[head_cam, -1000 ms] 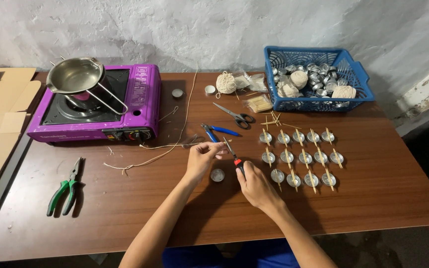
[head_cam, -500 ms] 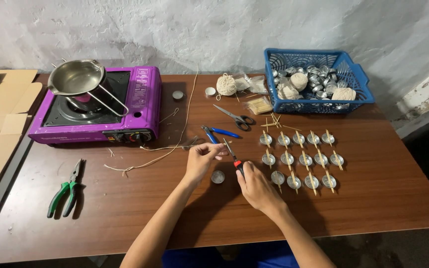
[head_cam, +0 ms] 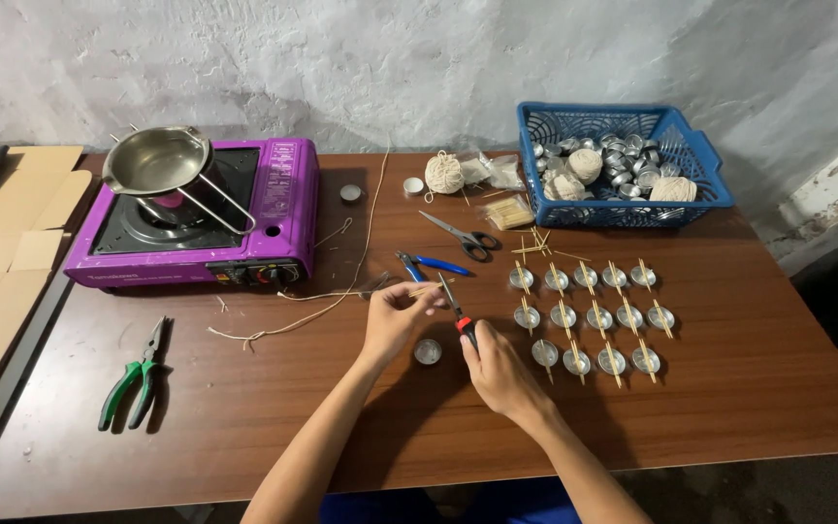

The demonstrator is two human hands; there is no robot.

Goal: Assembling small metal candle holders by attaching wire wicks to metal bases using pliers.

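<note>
Fourteen small metal cups (head_cam: pixel 585 316) sit in three rows on the table (head_cam: pixel 729 388), each with a wooden stick across its rim. One bare cup (head_cam: pixel 427 351) sits between the hands. Left hand (head_cam: pixel 395 315) pinches a thin stick (head_cam: pixel 426 288); right hand (head_cam: pixel 497 367) grips a red-and-black-handled tool (head_cam: pixel 458 312). Blue basket (head_cam: pixel 623 209) holds more empties.

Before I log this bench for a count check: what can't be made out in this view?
- Blue basket: lower cups hidden under string balls.
- Right hand: tool handle hidden in its grip.
- Left hand: pinched item too small to identify.
- Cardboard: cut off by left edge.
</note>
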